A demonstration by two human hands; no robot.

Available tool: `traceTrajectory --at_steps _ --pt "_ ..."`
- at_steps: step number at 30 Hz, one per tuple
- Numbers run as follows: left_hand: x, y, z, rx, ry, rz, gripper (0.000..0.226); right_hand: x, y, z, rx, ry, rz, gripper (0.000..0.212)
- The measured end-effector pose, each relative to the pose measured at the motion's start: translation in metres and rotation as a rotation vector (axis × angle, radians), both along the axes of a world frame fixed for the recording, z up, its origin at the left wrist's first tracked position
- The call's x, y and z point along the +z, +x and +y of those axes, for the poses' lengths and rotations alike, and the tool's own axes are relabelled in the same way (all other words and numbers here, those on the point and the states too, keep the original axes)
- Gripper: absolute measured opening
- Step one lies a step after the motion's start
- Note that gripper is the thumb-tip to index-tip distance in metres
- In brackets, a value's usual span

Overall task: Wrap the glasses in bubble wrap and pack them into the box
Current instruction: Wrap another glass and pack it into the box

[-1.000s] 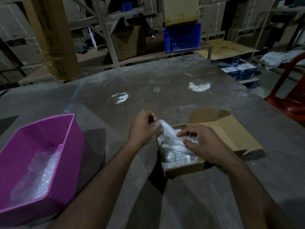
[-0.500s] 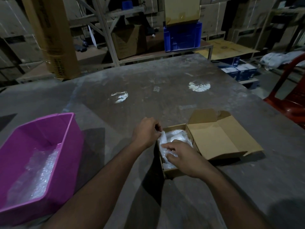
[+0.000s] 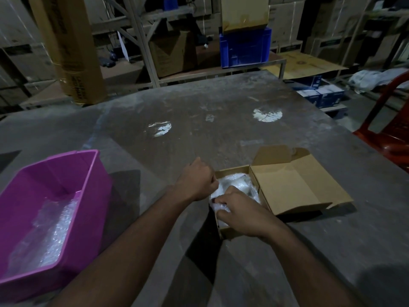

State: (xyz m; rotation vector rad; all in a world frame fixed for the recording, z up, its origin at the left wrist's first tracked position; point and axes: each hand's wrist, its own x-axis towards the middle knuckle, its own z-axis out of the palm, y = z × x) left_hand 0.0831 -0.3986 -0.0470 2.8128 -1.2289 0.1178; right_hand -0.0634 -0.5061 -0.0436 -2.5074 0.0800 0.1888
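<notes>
A small cardboard box (image 3: pixel 230 231) sits on the grey table with its lid (image 3: pixel 292 185) folded open to the right. White bubble wrap (image 3: pixel 236 185) fills the box; the glass inside is hidden by it. My left hand (image 3: pixel 197 182) rests at the box's left rim, its fingers curled on the wrap's edge. My right hand (image 3: pixel 241 211) lies over the near part of the box, fingertips pinching the wrap down at its left side.
A pink plastic tub (image 3: pixel 55 209) with loose bubble wrap (image 3: pixel 51 235) stands at the left. A red chair (image 3: pixel 391 134) is past the table's right edge. A tall cardboard carton (image 3: pixel 73 52) stands at the far left corner, shelving behind.
The raised flap of bubble wrap has been folded down into the box. My right hand has slid from the box's right side to its near left, covering the glass that showed before.
</notes>
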Motion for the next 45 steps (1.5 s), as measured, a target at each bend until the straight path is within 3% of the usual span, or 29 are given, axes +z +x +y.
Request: traceTrajectory --at_steps 6,13,17,22,25,27,29,41,45 --pt "0.002 0.001 -0.005 0.061 0.128 0.003 0.025 0.000 -0.001 0.007 -0.035 0.007 0.003 0.017" --pt "0.002 0.005 -0.016 0.170 0.073 0.141 0.023 -0.005 -0.009 0.013 -0.235 0.074 -0.071 0.039" --pt "-0.002 0.004 -0.019 0.208 0.051 0.127 0.024 -0.005 -0.008 0.018 -0.236 0.017 -0.084 0.025" --pt "-0.006 0.000 -0.022 0.172 -0.019 0.160 0.023 -0.005 -0.009 0.028 -0.165 -0.133 -0.243 0.029" --pt "-0.006 -0.004 -0.022 0.179 -0.008 0.204 0.019 -0.014 -0.015 0.032 -0.203 -0.121 -0.335 0.037" --pt "-0.007 -0.004 -0.021 0.181 -0.020 0.193 0.017 -0.019 -0.015 0.033 -0.207 -0.083 -0.349 0.030" --pt "-0.005 -0.005 -0.020 0.187 -0.037 0.189 0.015 -0.023 -0.012 0.032 -0.210 -0.106 -0.351 0.022" --pt "0.010 -0.003 -0.014 0.188 0.078 0.196 0.009 -0.005 -0.015 0.028 -0.208 -0.169 -0.208 0.027" --pt "0.011 -0.004 -0.020 0.226 0.114 0.184 0.014 -0.004 -0.015 0.028 -0.131 -0.328 -0.220 0.023"
